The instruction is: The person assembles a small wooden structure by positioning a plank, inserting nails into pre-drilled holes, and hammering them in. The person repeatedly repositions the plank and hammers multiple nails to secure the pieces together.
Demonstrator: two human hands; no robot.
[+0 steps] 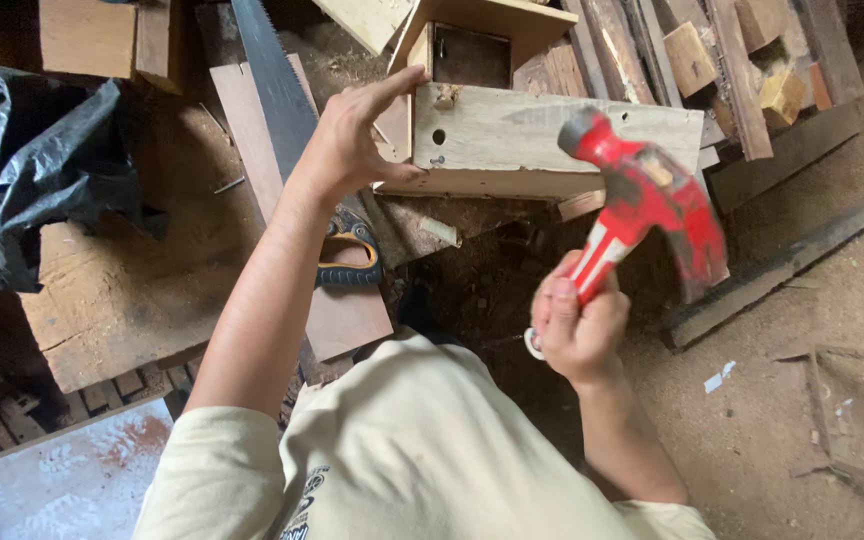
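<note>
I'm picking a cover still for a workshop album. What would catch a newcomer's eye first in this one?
The red hammer, blurred and raised at centre right in the right hand, stands out most. Next comes the left hand pressed on the end of a pale wooden box at top centre. A handsaw lies on boards just left of that arm, and a crumpled black plastic bag sits at far left.
</note>
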